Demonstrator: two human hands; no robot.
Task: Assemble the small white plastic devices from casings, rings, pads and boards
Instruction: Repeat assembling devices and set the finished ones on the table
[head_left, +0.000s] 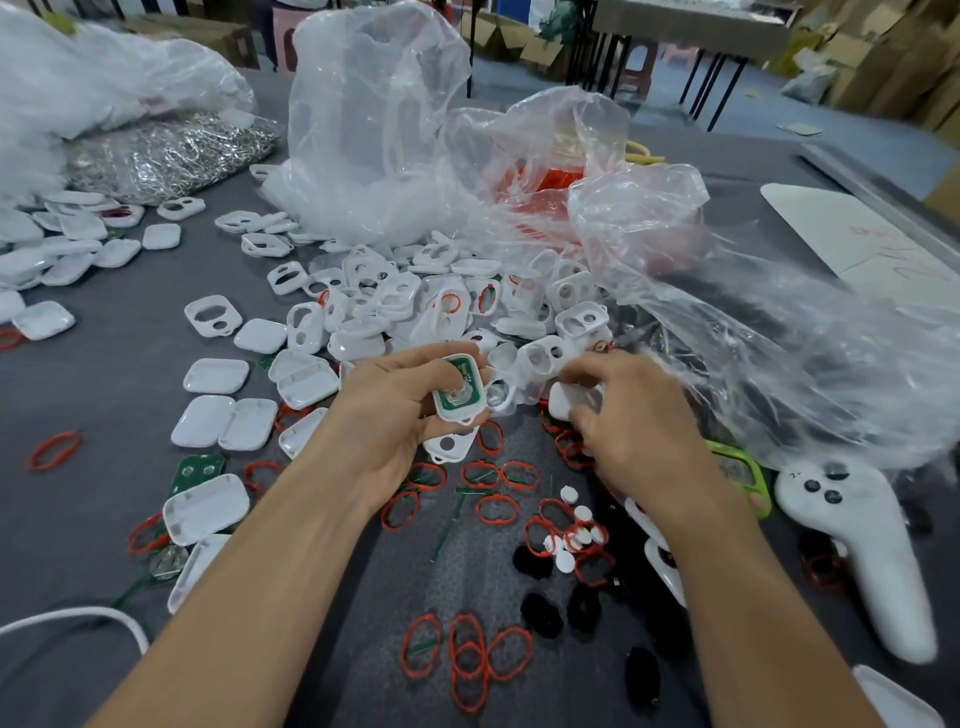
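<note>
left hand (400, 400) cradling casing (460, 387), board up for closing | right hand (618, 410) pinching white cover (571, 400) alongside

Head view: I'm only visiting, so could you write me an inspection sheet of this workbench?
Surface: grey table, crowded with parts.
Job's things: heap of white casings; red rings, round white pads and a green board lie scattered.
Clutter: plastic bags; white controller.
Hands: left hand holds a casing with board; right hand grips a white piece.
Cables: white cable at the near left.
Surroundings: cardboard boxes beyond the table.
</note>
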